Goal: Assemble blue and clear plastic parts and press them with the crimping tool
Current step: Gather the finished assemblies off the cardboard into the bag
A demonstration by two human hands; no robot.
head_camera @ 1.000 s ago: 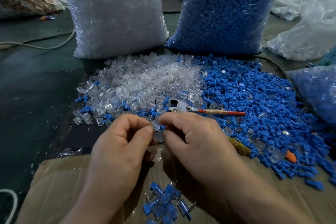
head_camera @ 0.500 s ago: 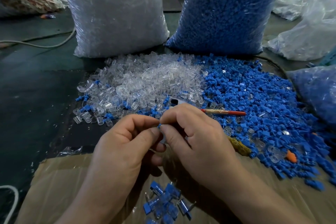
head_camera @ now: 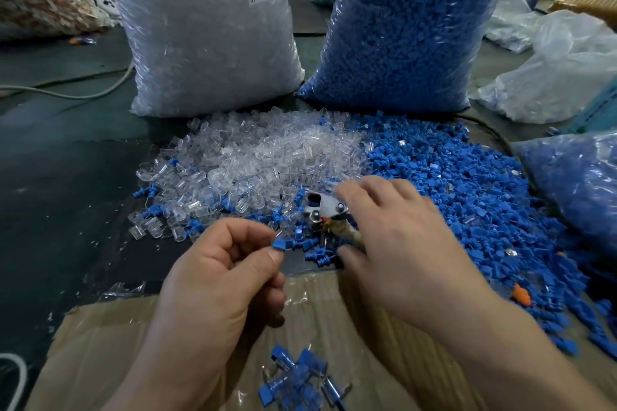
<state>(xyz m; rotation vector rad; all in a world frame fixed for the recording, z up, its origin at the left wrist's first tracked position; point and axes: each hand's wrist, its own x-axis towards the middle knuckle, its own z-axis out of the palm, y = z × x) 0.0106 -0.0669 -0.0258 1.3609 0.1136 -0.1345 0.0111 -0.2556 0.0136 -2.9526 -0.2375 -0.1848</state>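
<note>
My left hand (head_camera: 220, 277) pinches a small blue part (head_camera: 278, 244) between thumb and forefinger, just above the front edge of the piles. My right hand (head_camera: 400, 243) hovers with spread fingers over the crimping tool (head_camera: 320, 207). The tool's metal head shows to the left of the fingers, while its handle lies hidden under the palm. My right thumb sits low beside the tool and the hand is motion-blurred. A pile of clear parts (head_camera: 267, 157) lies behind, with a pile of blue parts (head_camera: 467, 193) to its right. Several joined blue-and-clear pieces (head_camera: 297, 380) lie on the cardboard (head_camera: 100, 344) near me.
A big bag of clear parts (head_camera: 200, 27) and a big bag of blue parts (head_camera: 400, 27) stand upright behind the piles. A smaller blue-filled bag (head_camera: 574, 177) lies at the right. A pale cable (head_camera: 66, 93) runs across the dark table at the left.
My hands have come apart. The right hand has let go of the part and moved right and forward over the crimping tool. The left hand keeps the blue part.
</note>
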